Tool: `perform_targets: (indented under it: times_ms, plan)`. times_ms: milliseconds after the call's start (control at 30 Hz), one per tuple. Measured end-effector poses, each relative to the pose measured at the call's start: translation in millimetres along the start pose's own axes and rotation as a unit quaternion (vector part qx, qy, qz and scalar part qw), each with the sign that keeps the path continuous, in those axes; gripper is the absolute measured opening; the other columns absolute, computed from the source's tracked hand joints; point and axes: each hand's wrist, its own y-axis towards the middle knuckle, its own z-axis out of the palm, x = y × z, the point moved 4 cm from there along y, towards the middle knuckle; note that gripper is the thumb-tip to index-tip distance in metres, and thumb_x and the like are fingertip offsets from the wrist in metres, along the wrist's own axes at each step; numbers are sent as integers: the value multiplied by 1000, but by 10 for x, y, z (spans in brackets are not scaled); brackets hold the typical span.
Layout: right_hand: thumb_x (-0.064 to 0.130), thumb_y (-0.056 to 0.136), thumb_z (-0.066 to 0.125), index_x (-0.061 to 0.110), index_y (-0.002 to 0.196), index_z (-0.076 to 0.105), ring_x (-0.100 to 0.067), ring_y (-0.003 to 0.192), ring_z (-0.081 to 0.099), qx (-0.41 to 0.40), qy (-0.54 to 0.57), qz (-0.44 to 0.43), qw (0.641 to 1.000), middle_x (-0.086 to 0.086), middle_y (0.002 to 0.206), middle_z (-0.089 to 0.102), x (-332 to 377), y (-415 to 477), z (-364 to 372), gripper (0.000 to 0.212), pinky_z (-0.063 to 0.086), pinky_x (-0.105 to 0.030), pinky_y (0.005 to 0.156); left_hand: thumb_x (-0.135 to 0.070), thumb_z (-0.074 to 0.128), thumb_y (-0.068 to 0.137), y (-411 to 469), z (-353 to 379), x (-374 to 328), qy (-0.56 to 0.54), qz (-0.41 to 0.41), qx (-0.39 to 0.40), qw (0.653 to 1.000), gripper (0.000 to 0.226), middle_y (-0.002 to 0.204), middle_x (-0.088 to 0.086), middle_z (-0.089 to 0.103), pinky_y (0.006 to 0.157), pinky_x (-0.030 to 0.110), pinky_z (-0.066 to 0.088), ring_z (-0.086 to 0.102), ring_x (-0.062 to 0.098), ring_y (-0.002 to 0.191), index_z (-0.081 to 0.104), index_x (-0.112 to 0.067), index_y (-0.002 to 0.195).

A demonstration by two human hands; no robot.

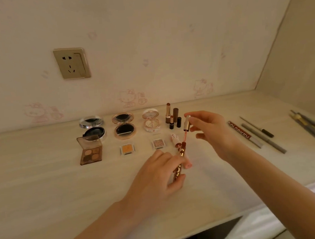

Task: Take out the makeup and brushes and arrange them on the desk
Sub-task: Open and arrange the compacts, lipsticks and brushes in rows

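the left hand (156,179) is gripping a lip gloss tube (181,152), tilted just above the desk (46,180). the right hand (210,133) is pinching its cap (187,123), with the wand (184,138) drawn out and its tip near the tube's mouth. compacts (123,126), lipsticks (173,116) and pencils (263,137) are lying in rows. judging by this, the gloss is being opened for display. next, both pieces need setting down near the lipsticks without smearing.

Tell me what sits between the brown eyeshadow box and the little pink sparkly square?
A small orange eyeshadow pan lies there, shown in the head view.
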Motion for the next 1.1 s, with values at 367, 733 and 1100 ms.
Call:
perform_targets:
  times_ms: [367, 733, 1100]
  plan:
    - [27, 90, 62, 32, 95, 73, -9, 81, 65, 8, -90, 38, 995, 11, 87, 72, -244, 303, -414, 13, 46, -22, 63, -59, 43, 89, 417, 500, -257, 89, 30, 72, 993, 55, 116, -9, 57, 97, 29, 31, 35, 11, 115, 52, -27, 133]
    - [29, 88, 64, 27, 93, 67, -8, 72, 62, 34, -153, 63, 986, 6, 84, 69, -382, 591, -288, 6, 49, -22, 60, -61, 47, 84, 478, 562, -226, 127, 68, 32, 989, 54, 108, -7, 54, 95, 31, 43, 47, 13, 107, 63, -25, 121]
    - [24, 86, 66, 18, 91, 72, -11, 84, 60, 84, -267, 19, 960, 4, 85, 66, -490, 770, 29, 9, 48, -21, 71, -58, 54, 84, 465, 561, -152, 88, 34, 16, 995, 53, 107, -2, 55, 93, 30, 48, 55, 14, 95, 69, -16, 112]
